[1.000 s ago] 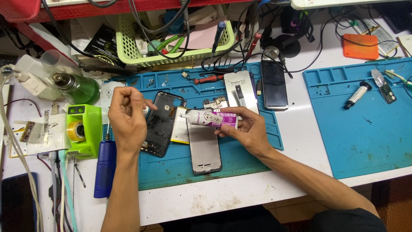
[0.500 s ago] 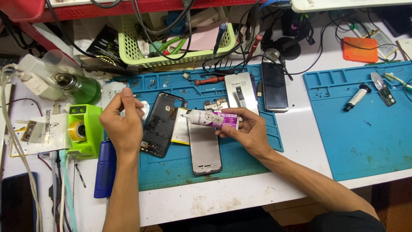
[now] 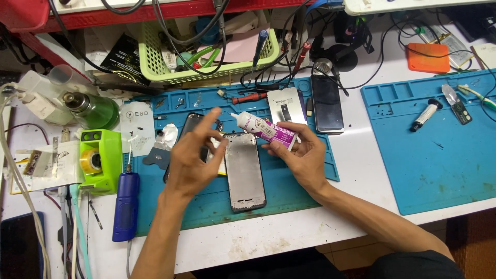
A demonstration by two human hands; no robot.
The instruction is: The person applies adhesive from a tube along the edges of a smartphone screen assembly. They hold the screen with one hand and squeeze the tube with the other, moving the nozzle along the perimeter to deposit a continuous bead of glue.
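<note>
**Desk:** What sits nearest the camera?

**Photographer:** Two bare forearms reach in over the scuffed white table [image 3: 268, 240]. The left hand [image 3: 194, 163] hovers above a blue silicone work mat [image 3: 289, 188], its fingers [image 3: 209, 121] loosely spread and slightly curled, index raised, gripping nothing. It hangs over a dark phone [image 3: 190, 126], partly hiding it; whether it touches the phone cannot be told.

**Desk:** And the right?

**Photographer:** The right hand [image 3: 305, 157] pinches a glue tube [image 3: 266, 129], fingers [image 3: 289, 135] pressed around its purple rear half. The tube is soft, white toward the front, with a white conical nozzle pointing up and left. It is held tilted just above the top edge of a grey metal phone frame [image 3: 245, 173], a flat rounded rectangle lying lengthwise on the mat between the two hands.

**Desk:** To the side?

**Photographer:** Left of the mat, a blue cylindrical tool [image 3: 126, 206] lies on the table, beside a bright green plastic tape dispenser [image 3: 101, 160].

**Desk:** Farther back?

**Photographer:** Beyond the hands, a glossy black phone [image 3: 326, 103] lies face up at the mat's far edge. A second blue mat [image 3: 439, 170] lies to the right, carrying a small black-and-white tube [image 3: 424, 114]. At the rear stand a green bottle [image 3: 95, 109], a light green plastic mesh basket [image 3: 155, 64] full of cables, and an orange case [image 3: 428, 57].
</note>
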